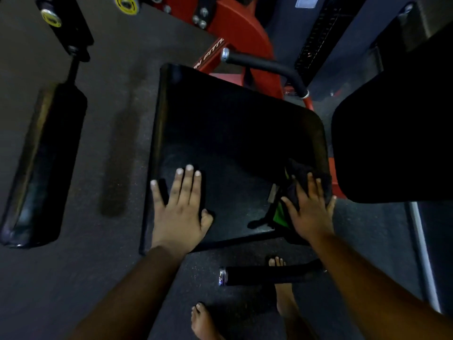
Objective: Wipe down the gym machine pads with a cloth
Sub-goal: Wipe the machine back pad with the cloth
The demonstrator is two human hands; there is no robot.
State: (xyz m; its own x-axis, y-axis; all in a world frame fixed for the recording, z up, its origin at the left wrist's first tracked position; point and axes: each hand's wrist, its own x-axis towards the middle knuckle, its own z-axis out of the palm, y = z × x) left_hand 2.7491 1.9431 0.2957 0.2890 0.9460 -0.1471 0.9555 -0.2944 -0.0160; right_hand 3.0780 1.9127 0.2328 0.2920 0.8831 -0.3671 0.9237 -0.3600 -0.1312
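Nearest the camera, two bare feet (206, 322) stand on the dark rubber floor (73, 278), and a black foam handle (269, 276) with a chrome end cap crosses in front of the further foot.

Just beyond it, the left hand (181, 207) lies flat on the near left part of the black seat pad (232, 133), its grip apart: fingers straight and spread, thumb out to the side, holding nothing.

The right hand (310, 212) presses a dark cloth (304, 177) down on the pad's near right corner. Its fingers are spread over the fabric rather than curled round it, and the cloth bunches ahead of the fingertips, with a green patch showing just left of the hand.

Right of that grip rises a second dark pad (397, 133). Well to the left of the left hand, a black roller pad (41, 168) hangs over the floor. Beyond the seat pad a curved black handle (264, 67) crosses the red machine frame (245, 28)
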